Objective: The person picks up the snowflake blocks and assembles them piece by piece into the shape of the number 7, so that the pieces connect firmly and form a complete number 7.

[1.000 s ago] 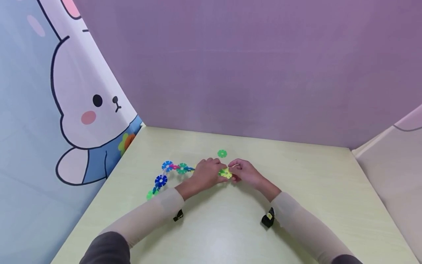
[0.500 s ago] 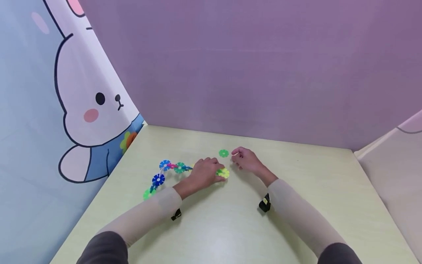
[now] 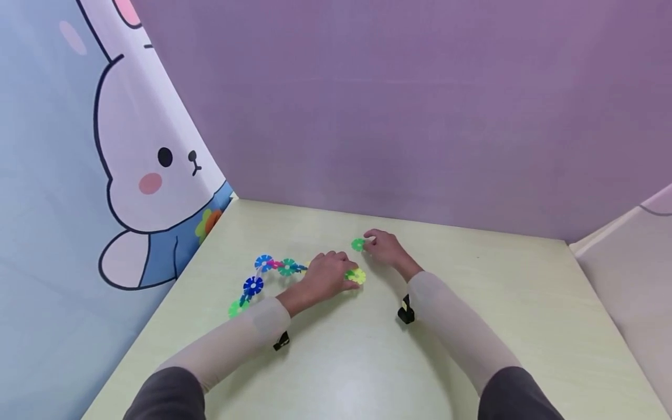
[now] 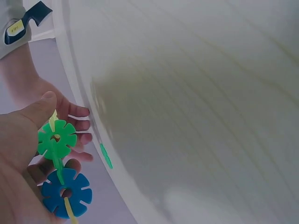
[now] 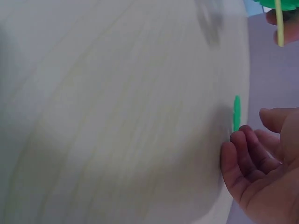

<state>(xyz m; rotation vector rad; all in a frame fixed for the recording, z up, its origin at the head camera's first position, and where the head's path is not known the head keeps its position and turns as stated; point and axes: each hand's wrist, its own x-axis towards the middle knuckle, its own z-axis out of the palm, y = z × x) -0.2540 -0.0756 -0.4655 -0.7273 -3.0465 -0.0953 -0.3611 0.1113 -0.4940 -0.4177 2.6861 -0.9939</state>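
My left hand (image 3: 326, 275) grips the right end of a chain of notched plastic snowflake discs. A yellow disc (image 3: 359, 276) pokes out past its thumb and fingers. In the left wrist view a green disc (image 4: 67, 137) and a blue disc (image 4: 80, 191) of that chain show along the palm. Farther back, my right hand (image 3: 385, 248) is beside a loose green disc (image 3: 358, 244) lying on the table. The right wrist view has the fingertips (image 5: 238, 136) right at the near end of that loose disc (image 5: 237, 109), thumb held apart from the fingers.
The chain's other part bends left and toward me, with a dark blue disc (image 3: 253, 286) and a light green disc (image 3: 238, 308) at its end. The pale table (image 3: 472, 303) meets a purple partition (image 3: 399, 116) at the back. A rabbit-print cloth (image 3: 131, 192) hangs at left.
My right hand has left the yellow disc and moved back to the loose green disc. The left hand stays in place with the chain.
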